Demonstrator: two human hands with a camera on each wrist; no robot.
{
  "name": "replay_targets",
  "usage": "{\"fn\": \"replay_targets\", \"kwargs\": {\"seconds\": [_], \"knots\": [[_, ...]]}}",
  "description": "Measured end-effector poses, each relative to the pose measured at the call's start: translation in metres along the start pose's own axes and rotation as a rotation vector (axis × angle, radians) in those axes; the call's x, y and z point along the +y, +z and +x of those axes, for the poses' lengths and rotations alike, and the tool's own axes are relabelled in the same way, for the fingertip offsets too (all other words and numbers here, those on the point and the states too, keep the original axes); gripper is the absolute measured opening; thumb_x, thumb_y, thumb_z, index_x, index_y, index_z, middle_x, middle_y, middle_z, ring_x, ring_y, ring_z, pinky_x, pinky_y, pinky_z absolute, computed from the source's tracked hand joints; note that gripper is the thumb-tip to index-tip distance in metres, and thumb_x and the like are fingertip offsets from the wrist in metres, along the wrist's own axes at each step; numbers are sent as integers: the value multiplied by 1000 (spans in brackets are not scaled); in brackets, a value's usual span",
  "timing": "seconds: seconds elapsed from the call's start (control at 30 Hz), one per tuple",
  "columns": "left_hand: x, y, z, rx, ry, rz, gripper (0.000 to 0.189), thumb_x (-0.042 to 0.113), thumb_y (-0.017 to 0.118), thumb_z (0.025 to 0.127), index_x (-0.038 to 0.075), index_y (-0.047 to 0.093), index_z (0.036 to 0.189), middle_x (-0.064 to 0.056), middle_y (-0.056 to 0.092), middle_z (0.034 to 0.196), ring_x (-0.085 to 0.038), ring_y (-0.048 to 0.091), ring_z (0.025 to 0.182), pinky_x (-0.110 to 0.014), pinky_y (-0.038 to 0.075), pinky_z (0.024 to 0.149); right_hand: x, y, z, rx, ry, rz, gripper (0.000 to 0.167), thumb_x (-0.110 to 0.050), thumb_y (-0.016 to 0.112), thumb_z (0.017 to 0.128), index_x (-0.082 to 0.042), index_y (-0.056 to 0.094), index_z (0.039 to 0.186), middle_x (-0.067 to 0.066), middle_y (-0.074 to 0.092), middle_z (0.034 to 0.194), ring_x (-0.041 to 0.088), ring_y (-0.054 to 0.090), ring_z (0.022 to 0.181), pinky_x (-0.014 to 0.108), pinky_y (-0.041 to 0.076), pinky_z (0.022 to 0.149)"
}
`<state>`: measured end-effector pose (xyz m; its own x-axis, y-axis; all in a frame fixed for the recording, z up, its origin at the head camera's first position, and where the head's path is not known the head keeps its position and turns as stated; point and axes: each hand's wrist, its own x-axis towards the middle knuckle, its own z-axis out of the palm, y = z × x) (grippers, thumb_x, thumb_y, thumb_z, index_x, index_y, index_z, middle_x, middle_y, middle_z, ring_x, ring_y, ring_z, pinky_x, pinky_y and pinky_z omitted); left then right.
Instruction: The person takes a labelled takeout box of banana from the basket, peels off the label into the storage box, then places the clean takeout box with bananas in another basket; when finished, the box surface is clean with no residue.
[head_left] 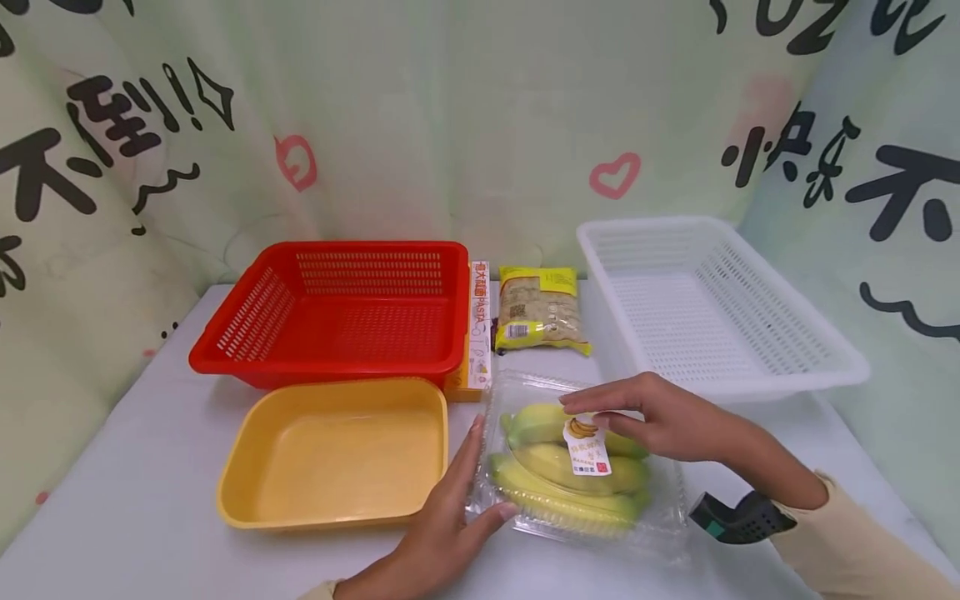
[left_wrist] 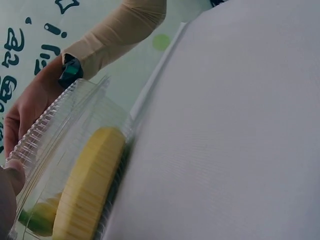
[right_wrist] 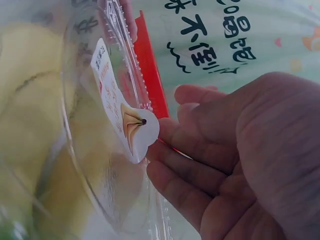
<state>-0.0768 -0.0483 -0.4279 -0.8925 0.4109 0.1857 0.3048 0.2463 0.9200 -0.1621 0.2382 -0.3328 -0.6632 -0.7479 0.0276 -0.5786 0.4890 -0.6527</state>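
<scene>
A clear plastic clamshell box [head_left: 667, 500] of yellow-green bananas [head_left: 570, 467] lies at the front of the table, in the middle. Its lid bears a white label [head_left: 588, 450] with a banana picture. My left hand [head_left: 446, 512] lies along the box's left side, fingers straight, the thumb over the near left corner. In the left wrist view only its thumb [left_wrist: 15, 175] shows, by the ridged rim. My right hand [head_left: 660, 417] reaches over the lid from the right, fingers extended and slightly bent. Its fingertips [right_wrist: 157, 172] are close to the label; whether they touch it I cannot tell.
Left of the box is a yellow tub [head_left: 337, 517], with a red basket [head_left: 330, 371] behind it. An upright pasta box [head_left: 480, 333] and a yellow-edged bag [head_left: 540, 312] stand behind the clamshell. A white basket [head_left: 787, 387] is at back right. A printed curtain [head_left: 450, 125] hangs behind.
</scene>
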Motion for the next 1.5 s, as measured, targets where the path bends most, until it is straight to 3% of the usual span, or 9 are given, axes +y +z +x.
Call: {"fn": "replay_targets", "kwargs": {"seconds": [0.13,0.4,0.53,0.67,0.77,1.0,1.13,1.2,1.5], "knots": [[0,-2,-1,-3,-15,-4,93,38,66,91,23,4,158,3,5,163,-11,7,146,-33,14,116,0,5,3,59,-34,-92,35,4,67,88,-10,70,120,-3,67,119,18,62,111,36,53,89],[0,0,0,-21,-38,-28,93,37,67,92,24,2,158,6,3,162,-15,6,147,-32,13,116,-3,11,3,107,80,-128,22,-13,74,87,-11,74,109,-12,64,95,5,55,77,25,51,65],[1,0,0,-27,-60,-39,94,37,67,91,25,2,158,8,3,162,-14,6,147,-33,13,116,1,15,3,181,-7,-169,16,-4,75,84,-16,76,94,-15,62,88,3,53,73,22,49,60],[1,1,-1,-16,-18,-22,94,37,66,92,19,2,158,2,2,163,-17,5,147,-30,11,116,3,17,0,264,-98,-164,20,0,75,83,-19,73,88,-15,65,86,2,56,71,21,49,60],[1,1,-1,-14,4,-17,94,37,65,93,17,1,158,-1,0,163,-19,4,147,-29,10,115,4,17,-2,270,-80,-77,14,-3,74,85,-17,72,89,-14,68,85,4,60,71,23,52,61],[-2,0,-1,-36,-30,4,96,41,65,91,20,-1,158,2,-1,163,-16,5,147,-35,12,115,18,18,-10,283,103,258,5,-7,67,92,-5,71,92,-4,70,82,14,65,71,29,55,64],[-5,1,-2,-23,27,51,95,41,64,92,17,0,157,-3,0,163,-20,5,147,-30,11,115,28,15,-17,371,91,537,10,1,59,95,-2,68,95,2,69,83,14,63,68,28,55,63],[-6,2,-2,-14,49,62,94,40,63,93,15,0,157,-5,1,163,-22,6,147,-29,11,115,30,14,-18,403,92,613,13,1,57,96,-3,69,96,4,69,83,13,63,67,28,56,64],[-1,1,-1,-20,-3,30,95,42,65,91,19,1,158,1,3,163,-16,7,147,-33,13,116,28,16,-14,439,194,533,11,2,61,94,7,68,100,9,71,80,19,65,64,31,57,66]]}}
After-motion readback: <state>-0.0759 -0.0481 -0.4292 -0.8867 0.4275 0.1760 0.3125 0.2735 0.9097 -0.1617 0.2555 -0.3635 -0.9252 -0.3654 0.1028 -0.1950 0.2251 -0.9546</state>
